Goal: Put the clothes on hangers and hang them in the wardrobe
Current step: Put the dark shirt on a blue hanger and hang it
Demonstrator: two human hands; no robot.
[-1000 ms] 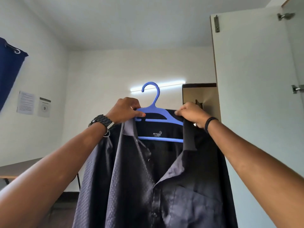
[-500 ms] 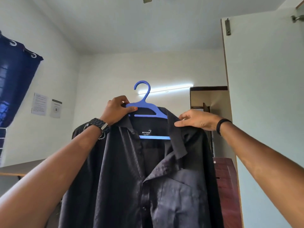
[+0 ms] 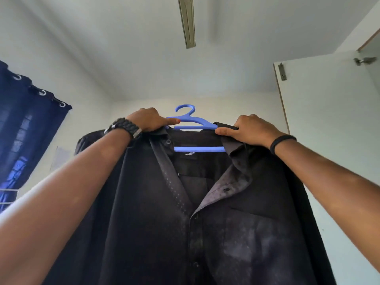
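A black button-up shirt (image 3: 156,212) hangs open-fronted on a blue plastic hanger (image 3: 193,122), held up high in front of me. My left hand (image 3: 147,120), with a black watch on the wrist, grips the shirt's left collar and the hanger's left arm. My right hand (image 3: 249,129), wearing a black wristband, grips the right collar over the hanger's right arm. The hanger's hook points up, free of any rail. The shirt's lower part runs out of view.
A white wardrobe door (image 3: 329,124) stands open at the right with a hinge near its top. A dark blue curtain (image 3: 26,128) hangs at the left. A ceiling fan blade (image 3: 187,21) shows overhead. White walls stand behind.
Both hands have lifted the shirt and hanger higher and closer, and my view has tilted up toward the ceiling. My right hand shifted from the shoulder onto the collar.
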